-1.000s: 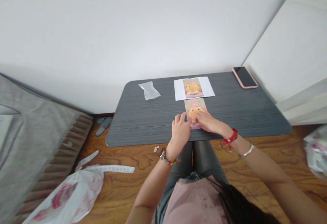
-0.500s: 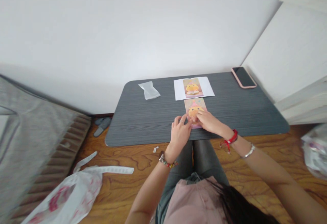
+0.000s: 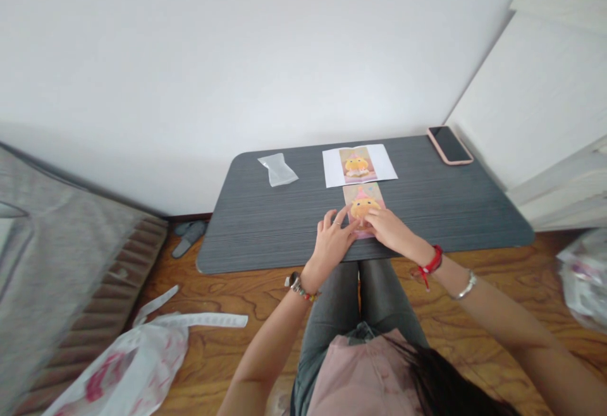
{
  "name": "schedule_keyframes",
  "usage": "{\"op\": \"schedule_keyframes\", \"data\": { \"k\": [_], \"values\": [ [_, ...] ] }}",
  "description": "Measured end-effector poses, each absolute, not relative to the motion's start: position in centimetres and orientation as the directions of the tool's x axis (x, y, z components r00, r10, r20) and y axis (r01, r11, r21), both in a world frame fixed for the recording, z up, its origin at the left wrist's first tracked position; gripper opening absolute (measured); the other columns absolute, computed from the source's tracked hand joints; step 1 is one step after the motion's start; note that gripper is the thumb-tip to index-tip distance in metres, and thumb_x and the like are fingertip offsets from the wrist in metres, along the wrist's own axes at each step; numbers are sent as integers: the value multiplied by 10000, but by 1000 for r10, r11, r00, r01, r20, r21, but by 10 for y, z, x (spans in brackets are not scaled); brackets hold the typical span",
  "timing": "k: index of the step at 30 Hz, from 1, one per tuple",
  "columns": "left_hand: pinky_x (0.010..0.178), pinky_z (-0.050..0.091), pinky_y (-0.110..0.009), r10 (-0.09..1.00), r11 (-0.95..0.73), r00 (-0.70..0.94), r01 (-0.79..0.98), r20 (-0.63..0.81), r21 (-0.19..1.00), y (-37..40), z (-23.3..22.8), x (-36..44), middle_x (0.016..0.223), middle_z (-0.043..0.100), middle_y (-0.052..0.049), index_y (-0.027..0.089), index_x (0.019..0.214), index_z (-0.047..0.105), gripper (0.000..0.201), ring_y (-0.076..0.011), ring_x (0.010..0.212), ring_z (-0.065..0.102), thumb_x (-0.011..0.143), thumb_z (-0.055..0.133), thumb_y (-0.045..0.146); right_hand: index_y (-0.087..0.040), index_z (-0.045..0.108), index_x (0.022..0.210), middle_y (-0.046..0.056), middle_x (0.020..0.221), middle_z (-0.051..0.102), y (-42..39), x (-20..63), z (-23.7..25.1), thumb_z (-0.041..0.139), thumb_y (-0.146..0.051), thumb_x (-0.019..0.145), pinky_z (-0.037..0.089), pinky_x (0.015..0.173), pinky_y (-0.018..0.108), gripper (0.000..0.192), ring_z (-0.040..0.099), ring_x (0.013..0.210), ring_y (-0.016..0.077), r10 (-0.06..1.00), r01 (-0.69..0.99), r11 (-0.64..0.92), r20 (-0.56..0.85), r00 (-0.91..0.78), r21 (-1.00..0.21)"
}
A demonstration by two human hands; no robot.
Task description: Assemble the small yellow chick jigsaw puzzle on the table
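Note:
A small picture card (image 3: 361,195) with a yellow character in a pink hat lies on the dark table in front of me. My left hand (image 3: 332,239) rests at its lower left edge, fingers spread and fingertips touching the card. Over the card's lower right part, my right hand (image 3: 391,229) is closed with its fingertips pressed on the picture; anything between them is too small to make out. Just behind the card lies a white sheet (image 3: 333,166) with a similar printed picture (image 3: 358,164) in its middle.
A clear plastic sleeve (image 3: 279,169) lies on the table (image 3: 265,220) at the left. At the back right corner is a phone (image 3: 449,145) in a pink case. A white plastic bag (image 3: 147,353) and grey slippers (image 3: 190,237) are on the wooden floor at the left.
My hands stay at the card with only slight finger shifts. My left forearm has moved a little to the left. The view has tilted slightly.

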State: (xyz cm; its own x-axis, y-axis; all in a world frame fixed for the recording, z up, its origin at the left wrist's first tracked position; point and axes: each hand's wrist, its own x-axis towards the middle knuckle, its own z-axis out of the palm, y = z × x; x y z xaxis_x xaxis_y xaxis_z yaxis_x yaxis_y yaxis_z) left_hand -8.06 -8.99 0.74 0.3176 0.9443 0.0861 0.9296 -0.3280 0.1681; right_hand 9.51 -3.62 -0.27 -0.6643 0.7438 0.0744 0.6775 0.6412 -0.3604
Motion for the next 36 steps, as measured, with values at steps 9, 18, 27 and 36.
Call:
{"op": "schedule_keyframes", "data": {
  "k": [9,18,27,36],
  "values": [
    [903,422,-448,924,-380,367,915,110,138,-88,7,-79,1415,396,5,349,1197,541,321,-299,1233,332,887,459,339,-136,672,930,106,938,656,-37,90,0,506,-84,809,404,920,393,212,576,961,221,710,661,682,67,-701,-313],
    [929,410,-453,979,-188,145,913,143,361,-89,-7,-82,1380,378,-83,269,1168,561,407,-285,1223,343,801,583,443,-173,693,974,88,903,638,-40,94,-2,506,-176,859,451,758,309,219,586,834,188,700,634,690,97,-708,-348],
    [951,401,-413,995,68,-96,870,33,488,-107,-2,-59,1259,455,-81,210,995,630,216,-252,1188,389,793,612,286,-150,661,831,71,834,600,-36,90,-6,556,-93,788,437,732,310,127,558,797,184,712,605,653,97,-695,-455],
    [904,422,-464,994,-74,41,940,105,334,-109,2,-65,1458,285,10,389,1145,592,313,-301,1228,299,843,538,323,-130,627,753,91,808,613,-19,80,-2,605,-139,754,431,743,328,24,554,797,196,606,534,742,66,-793,-405]
  ]
}}
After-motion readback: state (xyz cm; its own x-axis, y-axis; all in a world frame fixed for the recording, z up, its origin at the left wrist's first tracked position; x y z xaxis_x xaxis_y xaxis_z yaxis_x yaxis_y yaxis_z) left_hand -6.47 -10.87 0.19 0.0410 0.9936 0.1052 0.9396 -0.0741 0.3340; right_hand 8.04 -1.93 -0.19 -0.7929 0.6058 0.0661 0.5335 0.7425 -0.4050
